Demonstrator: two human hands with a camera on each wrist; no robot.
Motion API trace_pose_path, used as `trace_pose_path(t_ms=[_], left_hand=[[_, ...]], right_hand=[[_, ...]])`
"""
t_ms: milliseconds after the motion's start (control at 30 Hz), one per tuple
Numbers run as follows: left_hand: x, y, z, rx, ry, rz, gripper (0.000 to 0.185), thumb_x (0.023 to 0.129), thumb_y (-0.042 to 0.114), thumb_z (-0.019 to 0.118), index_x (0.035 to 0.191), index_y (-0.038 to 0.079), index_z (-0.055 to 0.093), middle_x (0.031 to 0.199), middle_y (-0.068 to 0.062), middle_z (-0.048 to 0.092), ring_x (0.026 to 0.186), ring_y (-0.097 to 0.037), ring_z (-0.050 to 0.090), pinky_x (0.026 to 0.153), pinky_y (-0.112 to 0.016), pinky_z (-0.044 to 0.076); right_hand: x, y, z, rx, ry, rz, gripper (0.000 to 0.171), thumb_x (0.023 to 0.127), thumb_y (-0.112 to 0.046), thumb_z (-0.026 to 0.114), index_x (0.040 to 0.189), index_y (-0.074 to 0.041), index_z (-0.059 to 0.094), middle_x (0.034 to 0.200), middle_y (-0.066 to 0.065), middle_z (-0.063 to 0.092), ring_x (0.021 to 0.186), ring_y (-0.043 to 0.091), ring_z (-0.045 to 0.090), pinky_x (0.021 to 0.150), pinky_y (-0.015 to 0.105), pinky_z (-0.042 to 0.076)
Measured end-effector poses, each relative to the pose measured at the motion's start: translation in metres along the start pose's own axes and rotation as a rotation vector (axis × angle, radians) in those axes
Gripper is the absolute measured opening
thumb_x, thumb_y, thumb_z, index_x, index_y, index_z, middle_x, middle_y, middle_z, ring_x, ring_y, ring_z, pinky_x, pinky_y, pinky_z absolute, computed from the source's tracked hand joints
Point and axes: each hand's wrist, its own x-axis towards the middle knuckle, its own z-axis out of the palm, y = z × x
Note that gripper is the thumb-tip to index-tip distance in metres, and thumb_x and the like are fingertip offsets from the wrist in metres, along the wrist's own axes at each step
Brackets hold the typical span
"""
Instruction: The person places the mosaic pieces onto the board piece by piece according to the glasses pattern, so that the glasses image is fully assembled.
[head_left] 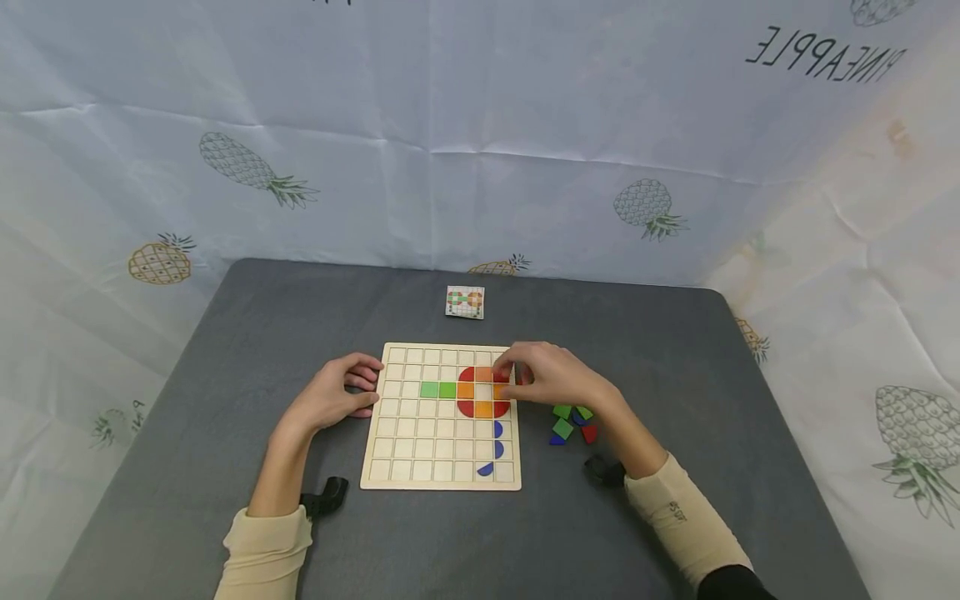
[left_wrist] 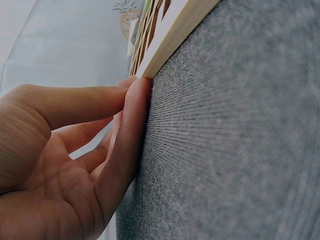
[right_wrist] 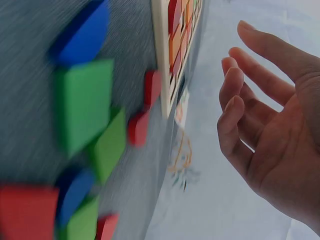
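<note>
A light wooden grid board lies on the dark table. On it are two green squares, several orange squares with red rounded pieces at the corners, and three blue rounded pieces. My left hand touches the board's left edge with thumb and fingertips spread along it; its fingertips also show at the wooden edge in the left wrist view. Over the board's upper right, my right hand hovers with loosely bent fingers, thumb apart and nothing between them.
Loose green, blue and red pieces lie right of the board, under the right forearm. A small pattern card sits behind the board. A pineapple-print cloth hangs along the table's back edge.
</note>
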Motion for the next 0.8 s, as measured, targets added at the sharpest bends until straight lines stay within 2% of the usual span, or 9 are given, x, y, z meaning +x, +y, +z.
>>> trace_pose_path(t_ms=[300, 567, 800], left_hand=[[-0.001, 0.0, 0.0, -0.004, 0.001, -0.007, 0.047, 0.098, -0.007, 0.072, 0.142, -0.006, 0.058, 0.124, -0.025, 0.059, 0.104, -0.03, 0.063, 0.071, -0.032, 0.068], [0.0, -0.001, 0.0, -0.006, 0.003, -0.013, 0.047, 0.098, -0.006, 0.073, 0.143, -0.005, 0.058, 0.124, -0.025, 0.059, 0.105, -0.029, 0.063, 0.071, -0.032, 0.068], [0.0, -0.001, 0.0, -0.009, 0.001, -0.014, 0.047, 0.098, -0.006, 0.074, 0.142, -0.005, 0.059, 0.125, -0.025, 0.059, 0.105, -0.03, 0.063, 0.071, -0.032, 0.068]], right_hand=[[-0.039, 0.029, -0.008, 0.089, -0.014, 0.045, 0.027, 0.096, -0.021, 0.085, 0.12, -0.01, 0.079, 0.107, 0.004, 0.077, 0.074, 0.008, 0.059, 0.066, 0.022, 0.052], [-0.062, 0.05, -0.004, 0.142, -0.061, 0.122, 0.029, 0.095, -0.018, 0.085, 0.123, -0.01, 0.079, 0.114, 0.005, 0.078, 0.076, 0.004, 0.062, 0.068, 0.022, 0.055], [-0.075, 0.061, 0.0, 0.185, -0.057, 0.108, 0.034, 0.092, -0.011, 0.086, 0.125, -0.009, 0.077, 0.113, 0.006, 0.075, 0.08, 0.004, 0.064, 0.07, 0.023, 0.058]])
